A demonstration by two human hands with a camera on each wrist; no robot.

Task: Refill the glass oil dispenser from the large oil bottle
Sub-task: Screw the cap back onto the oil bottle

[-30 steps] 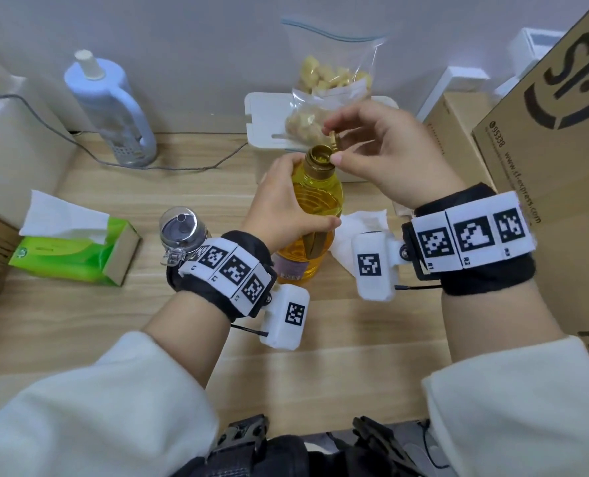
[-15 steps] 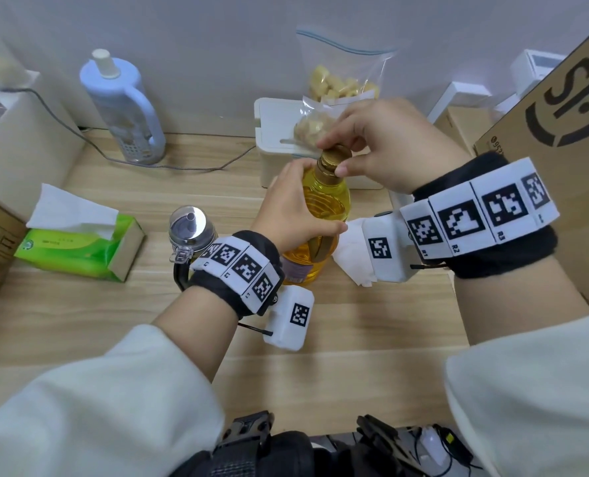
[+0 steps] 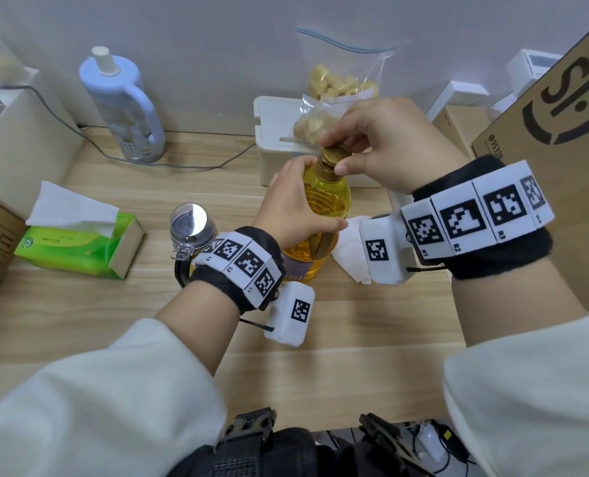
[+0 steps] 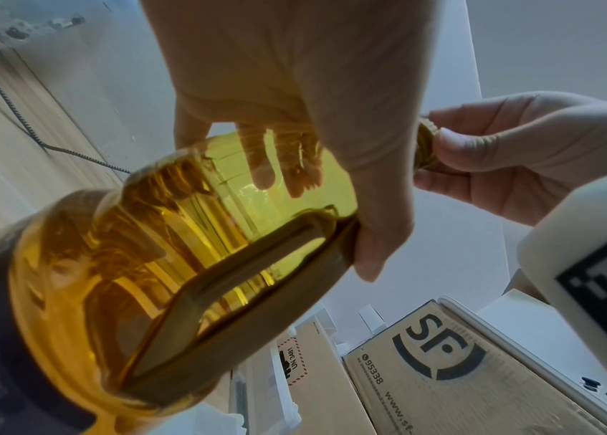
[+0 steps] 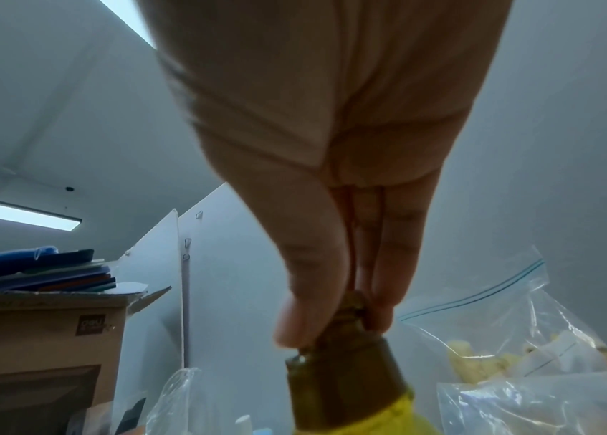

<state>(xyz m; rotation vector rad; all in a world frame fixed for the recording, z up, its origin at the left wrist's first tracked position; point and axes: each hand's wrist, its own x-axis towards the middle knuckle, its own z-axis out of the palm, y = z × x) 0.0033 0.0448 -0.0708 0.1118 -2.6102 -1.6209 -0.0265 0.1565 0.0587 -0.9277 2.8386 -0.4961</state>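
- Head view: our left hand (image 3: 296,208) grips the shoulder of the large oil bottle (image 3: 324,215), upright on the surface (image 3: 320,356). Our right hand (image 3: 382,146), a second ago holding the cap (image 3: 334,156) above the open neck, now pinches it down onto the neck; we judge recapping. The glass oil dispenser (image 3: 191,225) stands just left.
- Left wrist view: fingers (image 4: 275,164) wrap the bottle.
- Right wrist view: thumb and fingertips (image 5: 309,318) pinch the cap.
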